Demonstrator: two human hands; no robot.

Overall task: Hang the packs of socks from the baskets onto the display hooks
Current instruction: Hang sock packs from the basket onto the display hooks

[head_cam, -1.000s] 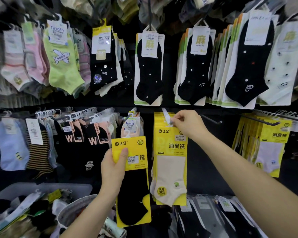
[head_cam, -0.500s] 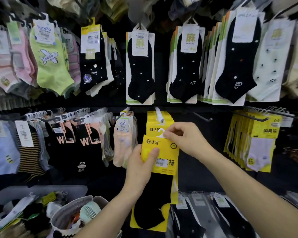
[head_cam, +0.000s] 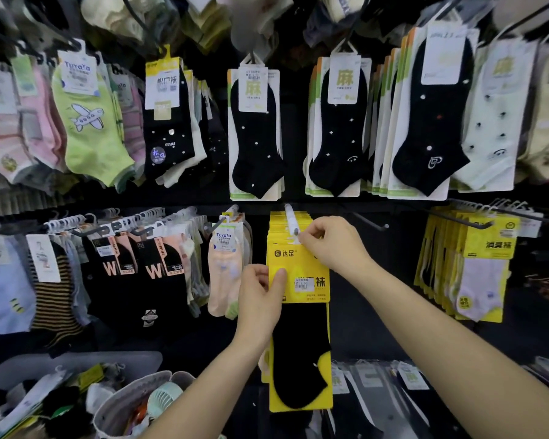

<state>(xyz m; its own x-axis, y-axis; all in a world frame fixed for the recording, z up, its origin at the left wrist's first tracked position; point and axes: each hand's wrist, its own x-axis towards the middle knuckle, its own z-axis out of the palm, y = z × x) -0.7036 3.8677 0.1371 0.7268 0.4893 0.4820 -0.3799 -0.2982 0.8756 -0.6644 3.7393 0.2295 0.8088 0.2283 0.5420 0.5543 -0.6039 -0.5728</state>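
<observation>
A yellow card pack with a black sock (head_cam: 300, 340) hangs in front of me at the middle of the lower row. My left hand (head_cam: 260, 299) pinches its left edge, thumb on the front. My right hand (head_cam: 333, 242) grips the top of the pack by its hanger tab, right at the tip of a white-capped display hook (head_cam: 290, 217). Behind it on the same hook hang several matching yellow packs (head_cam: 278, 226). Whether the tab is over the hook tip I cannot tell.
Sock packs fill the hooks above and to both sides. A bare hook (head_cam: 370, 220) juts out to the right. A round grey basket (head_cam: 121, 403) and a grey bin (head_cam: 23, 372) of loose socks stand at lower left.
Both hands have lifted the yellow pack up and to the right, from left of the hook to its tip. My right hand left the hook and took the pack's top.
</observation>
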